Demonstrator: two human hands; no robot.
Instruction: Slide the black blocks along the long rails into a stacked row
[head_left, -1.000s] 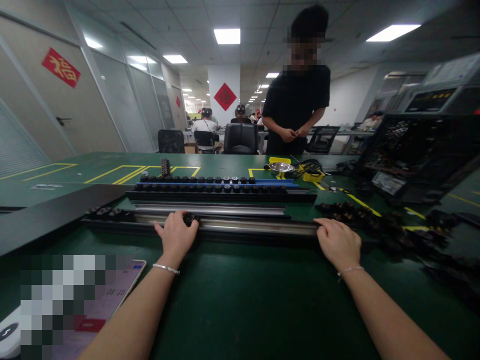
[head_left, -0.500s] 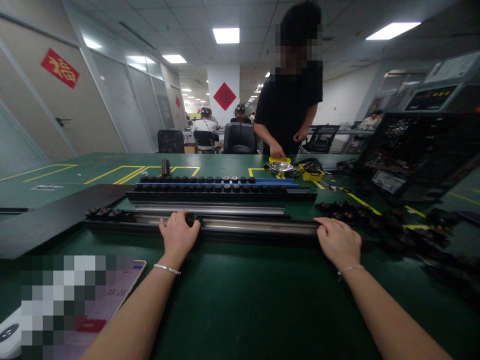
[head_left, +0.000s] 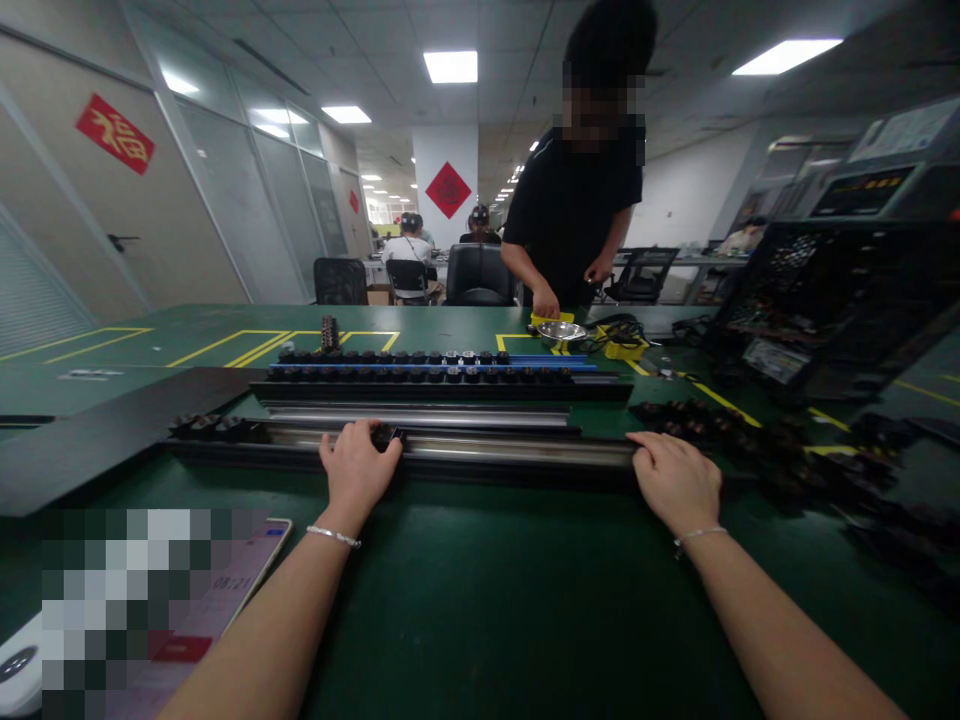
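A long metal rail with a black outer body [head_left: 517, 458] lies across the table in front of me. My left hand [head_left: 358, 465] is closed around a small black block [head_left: 388, 437] on this rail, thumb on its right side. Several similar black blocks [head_left: 217, 428] sit at the rail's left end. My right hand [head_left: 679, 482] grips the rail near its right end, fingers over the far side. Its fingertips are partly hidden. Just behind lies a bare silver rail [head_left: 420, 416]. Farther back, rows of black round-topped pieces [head_left: 420, 375] stand along a black and blue rail.
Loose black parts [head_left: 810, 460] are heaped at the right, before a dark machine frame [head_left: 832, 300]. A metal bowl [head_left: 561, 334] and yellow tray [head_left: 622, 348] stand at the back, where a co-worker [head_left: 577, 210] reaches down. A phone [head_left: 247, 585] and dark panel [head_left: 97, 430] lie left.
Both my hands and the rail stay almost in place. The co-worker at the back leans slightly, and that person's hand near the bowl has shifted a little left.
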